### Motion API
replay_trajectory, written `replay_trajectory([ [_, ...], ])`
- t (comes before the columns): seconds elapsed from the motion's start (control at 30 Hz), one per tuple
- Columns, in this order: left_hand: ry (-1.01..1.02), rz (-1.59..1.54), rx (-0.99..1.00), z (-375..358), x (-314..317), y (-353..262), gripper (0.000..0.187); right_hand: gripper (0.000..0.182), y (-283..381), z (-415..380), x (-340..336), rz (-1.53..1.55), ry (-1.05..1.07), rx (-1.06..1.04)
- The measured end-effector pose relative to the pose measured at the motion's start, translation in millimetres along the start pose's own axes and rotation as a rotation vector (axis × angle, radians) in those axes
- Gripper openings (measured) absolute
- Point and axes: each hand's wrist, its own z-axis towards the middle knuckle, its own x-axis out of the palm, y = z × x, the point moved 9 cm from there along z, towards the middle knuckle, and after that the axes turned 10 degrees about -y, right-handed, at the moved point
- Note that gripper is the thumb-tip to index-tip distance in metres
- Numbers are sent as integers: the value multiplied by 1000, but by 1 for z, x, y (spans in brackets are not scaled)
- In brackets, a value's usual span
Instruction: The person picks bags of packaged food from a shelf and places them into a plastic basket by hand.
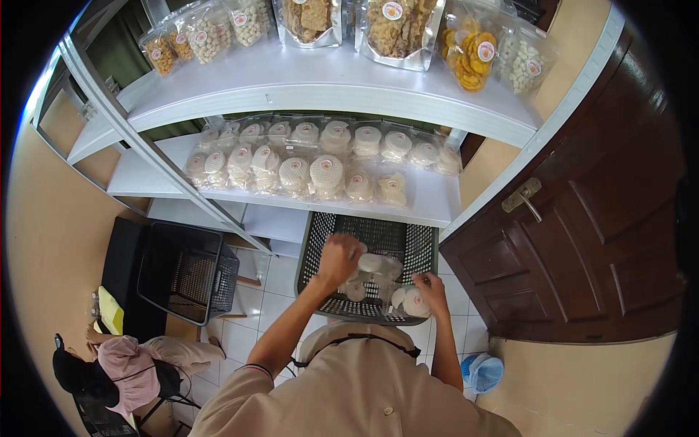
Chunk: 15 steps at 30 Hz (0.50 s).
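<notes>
A dark green plastic basket [311, 251] stands below the shelves, in front of my body. Inside it lie clear bags of round white crackers [370, 264]. My left hand [340, 259] is over the basket's left part, fingers curled at the edge of a bag; what they hold is hidden. At the basket's right side, my right hand [431, 288] has its fingers apart beside another bag of white crackers [415, 301]. On the middle shelf [429, 191], similar labelled bags [326, 175] stand in two rows.
Snack pouches [397, 29] line the upper shelf [313, 73]. A brown door [575, 218] is at right, above a blue bin [482, 373]. At left are a black basket [218, 280] and a seated person [131, 368]. A metal shelf post [138, 153] slants down at left.
</notes>
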Motion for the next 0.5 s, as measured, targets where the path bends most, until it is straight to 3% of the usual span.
replay_trajectory([
  [0.07,-155,96,72,35,-20,-12,13,39,17,0,4,30,74,5],
  [0.2,-110,70,99,69,-15,-24,28,32,17,21,13,-44,-38,-18],
  [0.27,-104,375,263,83,-10,-47,52,27,51,31,15,-168,-274,-420],
  [0.3,-23,357,227,86,3,-36,66,25,79,33,12,-161,-252,-433],
  [0.37,-33,324,234,98,3,-33,67,36,143,40,9,-118,-380,-554],
  [0.43,-39,289,237,110,1,-36,69,51,214,36,8,-185,-441,-857],
  [0.5,-14,320,219,118,1,-36,77,55,238,57,25,-224,-346,-876],
])
